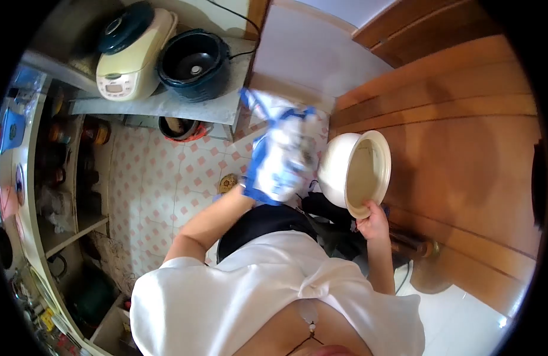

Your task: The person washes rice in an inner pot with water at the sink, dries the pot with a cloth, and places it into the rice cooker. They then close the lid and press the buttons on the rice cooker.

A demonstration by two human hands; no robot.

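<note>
White shirt fabric (244, 296) fills the bottom of the view, nearest the camera, with a twisted knot at the neckline and a beaded necklace (312, 328) below it. At the far left, a shelf unit (77, 237) carries jars (96, 132) and other small items in its compartments, and a blue container (13, 129) stands along its outer edge. Next comes tiled floor (158, 160) with pink diamonds. Above that, a grey counter (167, 105) bears a cream rice cooker (140, 68) with its dark lid raised and, just beside it, an open dark pot (194, 65). Below the counter sits a dark bowl (178, 126) with something red around its lower edge.

Toward the middle, the left forearm (211, 224) reaches up to a blue and white bag (286, 148), which is blurred and sits between the floor tiles and the pot. The bag hides the left hand, so I cannot tell how its fingers are set. Just right of the bag, a white pot (334, 172) is tilted on its side, mouth turned rightward. The right hand (375, 223) grips its rim at the lower edge. Brown wooden panels (464, 160) fill the right side.
</note>
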